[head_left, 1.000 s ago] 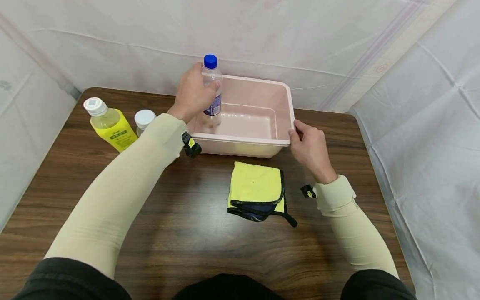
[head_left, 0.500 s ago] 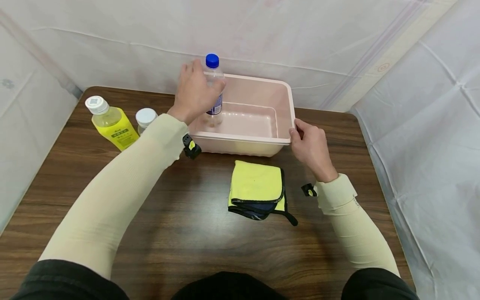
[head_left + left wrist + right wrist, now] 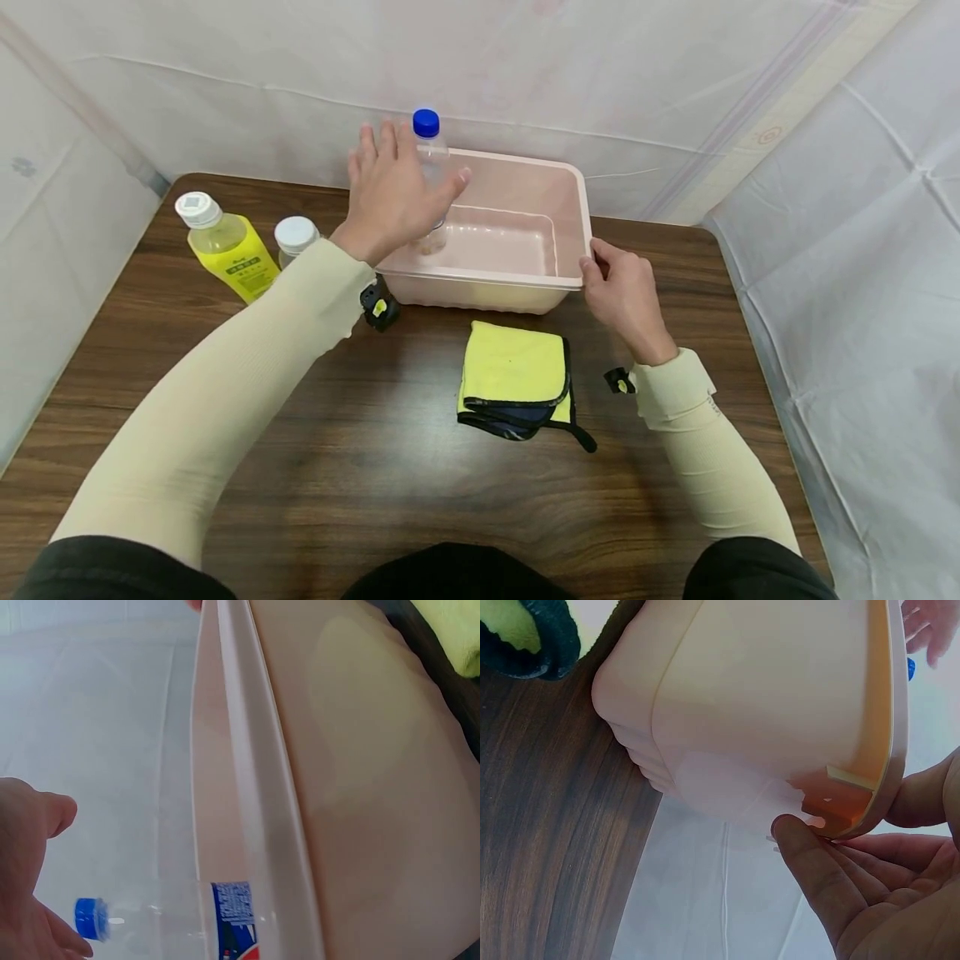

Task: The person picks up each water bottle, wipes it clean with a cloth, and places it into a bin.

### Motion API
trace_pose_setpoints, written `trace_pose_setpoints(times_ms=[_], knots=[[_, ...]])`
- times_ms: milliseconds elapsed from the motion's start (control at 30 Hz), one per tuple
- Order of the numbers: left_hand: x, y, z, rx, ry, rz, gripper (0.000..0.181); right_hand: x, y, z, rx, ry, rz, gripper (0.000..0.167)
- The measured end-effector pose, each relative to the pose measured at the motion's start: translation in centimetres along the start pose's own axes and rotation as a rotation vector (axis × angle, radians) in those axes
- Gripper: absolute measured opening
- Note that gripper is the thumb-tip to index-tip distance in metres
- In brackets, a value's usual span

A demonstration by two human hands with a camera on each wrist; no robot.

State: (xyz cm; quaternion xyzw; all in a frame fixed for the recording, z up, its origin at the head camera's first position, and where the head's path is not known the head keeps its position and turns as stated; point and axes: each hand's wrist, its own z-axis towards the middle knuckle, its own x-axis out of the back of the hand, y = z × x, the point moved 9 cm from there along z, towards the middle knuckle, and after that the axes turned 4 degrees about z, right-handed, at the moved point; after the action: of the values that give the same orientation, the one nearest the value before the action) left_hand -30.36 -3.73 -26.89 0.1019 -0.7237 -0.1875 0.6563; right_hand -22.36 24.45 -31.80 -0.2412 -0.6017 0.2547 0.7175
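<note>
A clear bottle with a blue cap stands upright inside the left end of a pink basin. Above that end, the left hand is spread with its fingers straight, beside the bottle and partly hiding it. In the left wrist view a gap shows between the thumb of the left hand and the bottle's cap. The right hand pinches the basin's right rim; in the right wrist view the thumb and fingers of the right hand lie on either side of the rim.
On the wooden table, a folded yellow cloth with black edging lies in front of the basin. At the left are a bottle with a yellow label and a white-capped container, partly behind the left sleeve. White sheeting surrounds the table.
The left hand has let go of the bottle, its fingers straightening and its thumb spreading away. The bottle stays standing in the basin, and the right hand keeps its hold on the rim.
</note>
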Motion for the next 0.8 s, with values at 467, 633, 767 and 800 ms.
trace_pose_setpoints(times_ms=[467,633,767,800], knots=[[0.5,0.9,-3.3,-0.108,0.016,0.035,0.105,-0.2,0.1,-0.1,0.005,0.002,0.015,0.04],[0.7,1.0,-4.7,-0.132,0.018,0.028,0.105,-0.2,0.1,-0.1,0.002,0.001,0.013,0.04],[1.0,0.9,-5.4,-0.128,0.012,0.03,0.105,-0.1,0.1,-0.1,0.002,0.006,0.01,0.04],[1.1,0.8,-5.5,-0.126,0.011,0.038,0.105,-0.1,0.1,-0.1,0.002,0.006,0.009,0.04]])
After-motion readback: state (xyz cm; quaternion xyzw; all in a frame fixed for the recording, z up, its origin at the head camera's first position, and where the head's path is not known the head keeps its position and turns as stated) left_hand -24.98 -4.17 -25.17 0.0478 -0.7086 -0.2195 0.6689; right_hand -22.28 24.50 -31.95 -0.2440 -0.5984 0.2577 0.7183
